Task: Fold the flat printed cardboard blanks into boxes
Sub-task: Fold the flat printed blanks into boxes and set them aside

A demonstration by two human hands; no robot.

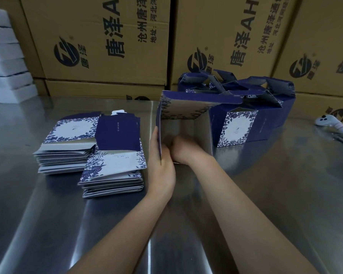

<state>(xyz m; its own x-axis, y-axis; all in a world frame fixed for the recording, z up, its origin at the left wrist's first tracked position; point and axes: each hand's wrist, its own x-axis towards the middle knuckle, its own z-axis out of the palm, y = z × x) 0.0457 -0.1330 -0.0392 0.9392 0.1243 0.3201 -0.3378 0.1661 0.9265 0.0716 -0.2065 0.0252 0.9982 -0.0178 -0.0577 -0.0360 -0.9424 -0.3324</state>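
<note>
A half-formed blue and white floral box [186, 113] lies on its side on the steel table, its grey inside facing me. My left hand [160, 167] grips the box's left wall, thumb outside and fingers inside. My right hand [184, 149] reaches into the opening, fingers curled against the inner panels; what they press is hidden. Left of the hands lie two stacks of flat printed blanks, a far stack [67, 143] and a nearer stack [115, 171]. Several folded boxes [244, 107] stand behind and to the right.
Large brown shipping cartons [111, 46] wall off the back of the steel table [265, 194]. White foam sheets [6, 66] are piled at the far left. A white handheld controller [332, 123] lies at the right edge.
</note>
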